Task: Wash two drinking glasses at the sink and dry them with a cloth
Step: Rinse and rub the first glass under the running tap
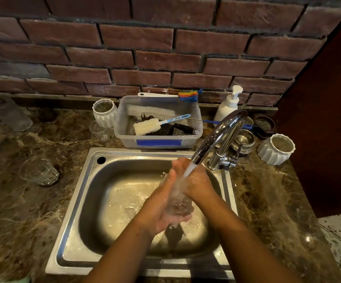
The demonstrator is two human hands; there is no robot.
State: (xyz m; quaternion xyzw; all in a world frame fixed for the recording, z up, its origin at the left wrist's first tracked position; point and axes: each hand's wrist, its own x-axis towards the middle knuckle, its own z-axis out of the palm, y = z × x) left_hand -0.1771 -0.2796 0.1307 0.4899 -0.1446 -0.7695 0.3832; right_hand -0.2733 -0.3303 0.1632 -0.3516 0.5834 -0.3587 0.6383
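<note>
Glass (178, 207): over the sink (74, 201) basin, under the tap (216, 137) stream, cradled in left hand (161, 203), fingers curled beneath it.
Right hand (199, 185): pressed against the glass; finger state masked by water, cannot tell.
Second glass (39, 170): upright on counter (32, 211), left of sink, untouched.
Risk: wet glass likely to slip and strike steel basin; splash over rim probable.
Surface: dark marbled stone, apparently wet near tap.
Room: brick wall (145, 58) behind; brush tub (122, 137), soap pump (228, 105).
</note>
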